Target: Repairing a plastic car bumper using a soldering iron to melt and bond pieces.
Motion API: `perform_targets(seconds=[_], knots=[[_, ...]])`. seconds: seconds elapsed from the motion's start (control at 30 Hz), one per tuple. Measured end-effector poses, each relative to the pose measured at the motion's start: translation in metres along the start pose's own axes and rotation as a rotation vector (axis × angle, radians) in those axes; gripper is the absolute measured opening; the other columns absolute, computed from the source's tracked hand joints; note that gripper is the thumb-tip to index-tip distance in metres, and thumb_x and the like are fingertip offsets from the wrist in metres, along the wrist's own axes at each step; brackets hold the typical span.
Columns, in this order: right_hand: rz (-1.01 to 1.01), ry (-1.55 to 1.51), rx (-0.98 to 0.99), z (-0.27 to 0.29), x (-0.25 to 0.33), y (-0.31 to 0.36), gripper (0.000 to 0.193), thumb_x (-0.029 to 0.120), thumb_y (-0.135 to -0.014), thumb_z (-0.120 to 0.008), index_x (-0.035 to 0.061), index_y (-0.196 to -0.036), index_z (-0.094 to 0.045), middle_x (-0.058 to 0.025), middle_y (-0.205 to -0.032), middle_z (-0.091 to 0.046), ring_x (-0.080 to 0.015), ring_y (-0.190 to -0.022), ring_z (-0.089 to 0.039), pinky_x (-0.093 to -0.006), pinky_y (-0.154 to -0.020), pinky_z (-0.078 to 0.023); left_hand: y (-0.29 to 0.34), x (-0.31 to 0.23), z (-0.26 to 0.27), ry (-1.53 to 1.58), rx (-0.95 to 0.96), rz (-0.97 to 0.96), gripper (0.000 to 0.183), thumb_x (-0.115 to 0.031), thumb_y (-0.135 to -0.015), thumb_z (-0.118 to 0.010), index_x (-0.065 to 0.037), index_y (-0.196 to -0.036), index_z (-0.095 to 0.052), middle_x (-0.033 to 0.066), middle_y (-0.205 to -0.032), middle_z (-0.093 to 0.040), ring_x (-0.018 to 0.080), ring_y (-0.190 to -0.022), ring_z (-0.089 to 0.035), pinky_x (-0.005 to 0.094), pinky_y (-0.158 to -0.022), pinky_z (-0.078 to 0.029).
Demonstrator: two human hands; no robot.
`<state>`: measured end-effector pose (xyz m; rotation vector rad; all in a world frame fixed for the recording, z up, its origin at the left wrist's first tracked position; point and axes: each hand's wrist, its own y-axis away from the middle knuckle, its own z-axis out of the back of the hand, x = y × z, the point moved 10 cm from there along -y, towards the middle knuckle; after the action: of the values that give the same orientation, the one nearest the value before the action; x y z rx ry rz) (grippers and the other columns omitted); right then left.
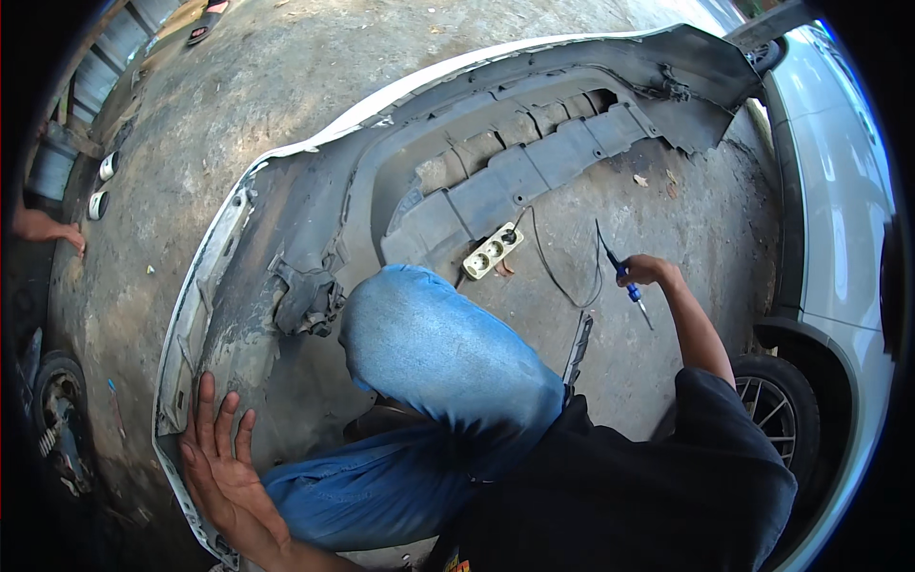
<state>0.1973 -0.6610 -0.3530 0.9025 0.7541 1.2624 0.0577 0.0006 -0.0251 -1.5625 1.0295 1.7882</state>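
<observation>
A large car bumper [367,157] lies with its dark inner side up, curving around in front of me and down my left side. My left hand [224,472] is open with fingers spread, resting at the bumper's near left edge. My right hand [651,271] is closed around a soldering iron [635,292] with a blue handle, its metal tip angled down above the floor. A thin dark cord [545,257] runs between the iron's far end and a pale power strip [481,262] on the floor, where a black plug sits in one socket.
A light-coloured car [829,181] with a dark wheel [780,410] stands close on my right. A black slotted plastic strip [578,348] is beside my knee. At far left are another person's bare limb [48,227], two white round containers [98,204] and a wheel [65,424].
</observation>
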Motion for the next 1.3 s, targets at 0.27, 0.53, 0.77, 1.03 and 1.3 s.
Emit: perform_targets(seconds=[0.27, 0.53, 0.77, 1.03, 1.3], knots=[[-0.083, 0.411, -0.192, -0.1, -0.065, -0.051, 0.024, 0.018, -0.076, -0.06, 0.0111, -0.099, -0.067, -0.0153, -0.099, -0.065, -0.0324, -0.091, -0.064, -0.0429, -0.078, -0.052, -0.013, 0.007, 0.003, 0.227, -0.069, 0.052, 0.046, -0.034, -0.101, -0.031, 0.003, -0.126, -0.041, 0.0266, -0.127, -0.05, 0.0292, -0.107, -0.057, 0.0394, -0.091, -0.046], [-0.254, 0.236, -0.49, -0.126, -0.057, -0.023, 0.028, 0.009, -0.082, -0.053, 0.0051, -0.11, -0.054, -0.0195, -0.113, -0.053, -0.0361, -0.091, -0.063, -0.045, -0.076, -0.052, -0.017, 0.015, 0.022, 0.306, -0.119, 0.058, 0.042, -0.028, -0.101, -0.032, 0.005, -0.124, -0.041, 0.0294, -0.124, -0.051, 0.0317, -0.106, -0.058, 0.04, -0.089, -0.048], [-0.215, -0.002, -0.884, -0.075, -0.006, 0.03, 0.024, 0.005, -0.081, -0.054, 0.0006, -0.105, -0.049, -0.0212, -0.106, -0.053, -0.0399, -0.087, -0.06, -0.0458, -0.073, -0.05, 0.0, 0.001, -0.015, -0.31, 0.237, 0.209, 0.046, -0.032, -0.098, -0.043, 0.006, -0.123, -0.049, 0.0191, -0.122, -0.057, 0.0247, -0.107, -0.056, 0.0343, -0.092, -0.044], [0.489, -0.697, -1.121, 0.066, 0.267, 0.135, 0.015, 0.008, -0.084, -0.06, -0.0002, -0.096, -0.054, -0.0149, -0.09, -0.058, -0.0259, -0.071, -0.057, -0.0352, -0.066, -0.046, 0.007, -0.008, -0.057, -0.38, 0.418, 0.265, 0.039, -0.026, -0.096, -0.05, 0.005, -0.12, -0.053, 0.0178, -0.117, -0.059, 0.0185, -0.099, -0.059, 0.0302, -0.085, -0.047], [-0.088, -0.429, -1.317, -0.028, 0.058, 0.063, 0.033, 0.0, -0.075, -0.062, -0.0006, -0.106, -0.049, -0.0207, -0.103, -0.047, -0.0356, -0.092, -0.051, -0.0415, -0.079, -0.043, -0.106, 0.069, -0.131, 0.032, 0.034, 0.038, 0.036, -0.02, -0.094, -0.053, 0.006, -0.119, -0.054, 0.0185, -0.11, -0.062, 0.0191, -0.09, -0.063, 0.0313, -0.082, -0.052]])
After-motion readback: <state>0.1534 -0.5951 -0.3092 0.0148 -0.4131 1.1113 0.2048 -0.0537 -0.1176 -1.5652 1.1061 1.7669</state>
